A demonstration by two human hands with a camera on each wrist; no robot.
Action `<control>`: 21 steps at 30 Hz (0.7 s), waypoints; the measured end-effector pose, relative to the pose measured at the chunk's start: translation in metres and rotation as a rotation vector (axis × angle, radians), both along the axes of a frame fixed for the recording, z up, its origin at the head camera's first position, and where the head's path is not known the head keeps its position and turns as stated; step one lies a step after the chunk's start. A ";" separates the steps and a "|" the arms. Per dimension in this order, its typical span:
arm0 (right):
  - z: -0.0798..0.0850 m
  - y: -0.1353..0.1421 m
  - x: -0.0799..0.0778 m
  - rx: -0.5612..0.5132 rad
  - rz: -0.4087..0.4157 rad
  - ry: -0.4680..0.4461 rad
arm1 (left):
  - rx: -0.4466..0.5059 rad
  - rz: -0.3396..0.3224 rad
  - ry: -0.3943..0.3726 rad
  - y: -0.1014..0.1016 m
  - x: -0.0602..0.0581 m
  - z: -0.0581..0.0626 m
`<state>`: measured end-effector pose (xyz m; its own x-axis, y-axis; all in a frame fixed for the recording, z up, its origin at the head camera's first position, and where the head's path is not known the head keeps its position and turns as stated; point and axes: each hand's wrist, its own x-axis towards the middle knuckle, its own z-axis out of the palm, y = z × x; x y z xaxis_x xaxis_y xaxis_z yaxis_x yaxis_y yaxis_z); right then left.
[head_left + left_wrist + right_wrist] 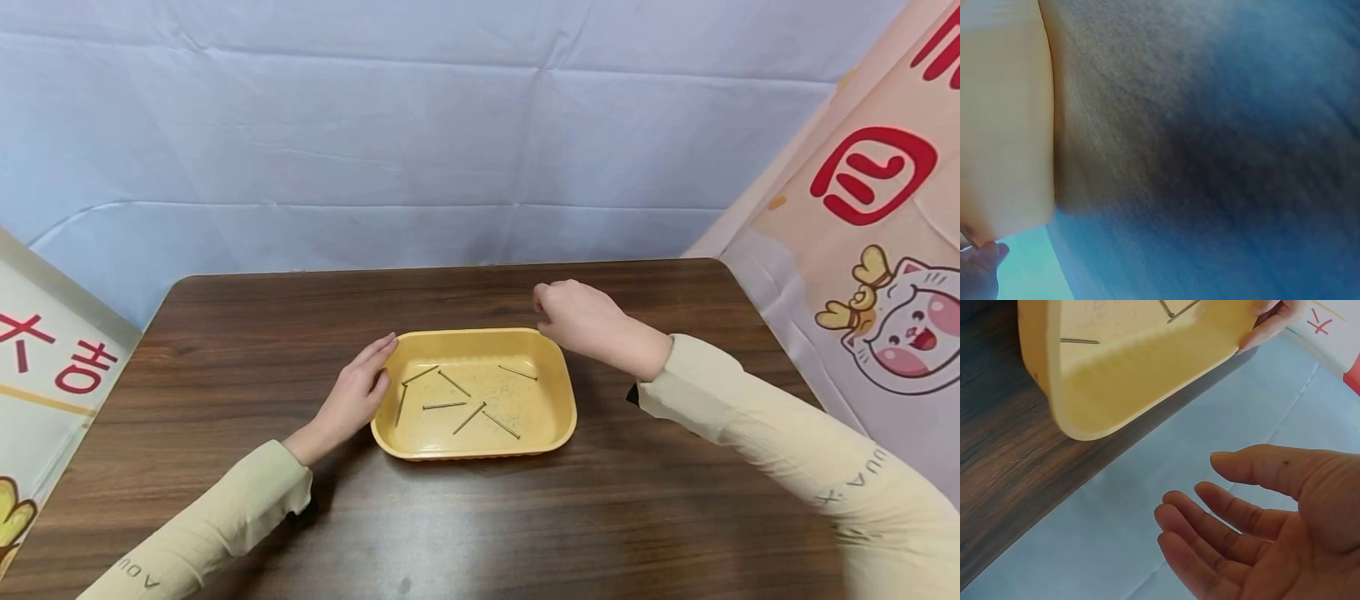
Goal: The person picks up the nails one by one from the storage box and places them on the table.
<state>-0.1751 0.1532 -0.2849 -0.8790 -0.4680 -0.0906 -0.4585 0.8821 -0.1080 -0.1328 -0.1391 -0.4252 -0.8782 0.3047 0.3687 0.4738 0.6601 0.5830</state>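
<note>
A shallow yellow plastic tray (476,451) stands on the brown wooden table. Several thin metal nails (444,406) lie scattered over its floor, pointing different ways. At the tray's left end, my left hand (358,395) grips the rim, with the fingers along the outer side and the thumb by the inner edge. My right hand (581,315) is above the tray's far right corner, apart from it. In the right wrist view, the right hand's fingers (1229,540) are loosely bent and hold nothing. The left wrist view shows mostly the tray's outer wall (1007,125) and blurred tabletop.
The brown table (480,533) extends around the tray on all sides. A pale blue cloth (375,150) hangs behind its far edge. Printed panels with red characters and a cartoon cat (907,325) stand at the left and right.
</note>
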 end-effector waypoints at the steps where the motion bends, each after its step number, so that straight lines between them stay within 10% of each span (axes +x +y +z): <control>1: 0.000 -0.001 0.000 0.000 0.007 0.001 | 0.000 0.000 -0.001 0.000 0.000 0.000; 21: 0.000 -0.033 0.007 0.033 0.095 0.003 | -0.006 -0.001 0.004 -0.001 -0.001 0.000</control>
